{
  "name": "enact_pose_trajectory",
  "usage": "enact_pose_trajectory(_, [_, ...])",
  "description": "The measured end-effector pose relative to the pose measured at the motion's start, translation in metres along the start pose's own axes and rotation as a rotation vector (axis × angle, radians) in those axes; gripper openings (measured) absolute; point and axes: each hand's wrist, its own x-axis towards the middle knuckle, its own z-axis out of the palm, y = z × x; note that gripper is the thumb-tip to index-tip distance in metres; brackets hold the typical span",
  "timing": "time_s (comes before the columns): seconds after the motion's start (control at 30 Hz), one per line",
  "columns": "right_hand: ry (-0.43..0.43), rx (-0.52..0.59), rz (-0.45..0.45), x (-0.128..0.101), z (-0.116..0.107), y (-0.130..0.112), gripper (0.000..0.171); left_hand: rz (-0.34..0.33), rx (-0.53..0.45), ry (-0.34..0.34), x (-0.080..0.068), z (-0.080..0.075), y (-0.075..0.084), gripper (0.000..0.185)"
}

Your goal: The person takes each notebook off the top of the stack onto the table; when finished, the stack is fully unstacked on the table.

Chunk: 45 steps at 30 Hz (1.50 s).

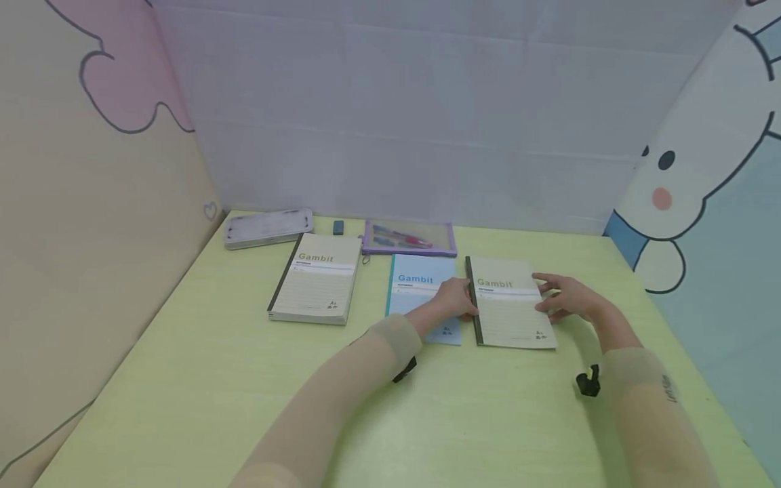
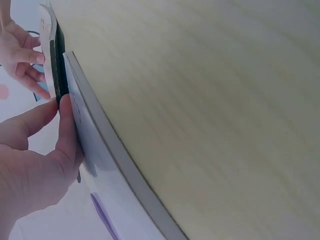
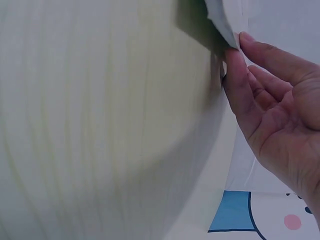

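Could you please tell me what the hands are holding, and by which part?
The left hand holds the rightmost cream notebook by its dark spine; the right hand pinches its opposite edge.

Yellow-green table (image 1: 183, 400), pale lilac backdrop (image 1: 415, 122), cartoon-decorated side walls (image 1: 110, 224)

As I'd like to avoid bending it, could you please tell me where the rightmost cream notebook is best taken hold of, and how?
The cream notebook is probably best pinched by both long edges: its dark spine from the left, the opposite edge from the right. It looks thin and wide, so a grip on one side alone might let it sag.
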Motion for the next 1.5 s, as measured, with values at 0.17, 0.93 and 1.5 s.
enact_pose_trajectory(0.17, [0.0,-0.035,-0.004,0.0,0.003,-0.002,0.084,0.0,0.067,0.0,-0.002,0.0,0.002,0.074])
enact_pose_trajectory(0.93, [0.126,-0.447,-0.281,-0.006,0.014,-0.114,0.071,0.366,0.139,-0.043,-0.04,-0.115,-0.04,0.067])
enact_pose_trajectory(1.5, [0.211,-0.359,-0.503,0.035,0.138,-0.199,0.076,0.259,0.238,0.176,-0.097,-0.23,-0.135,0.072])
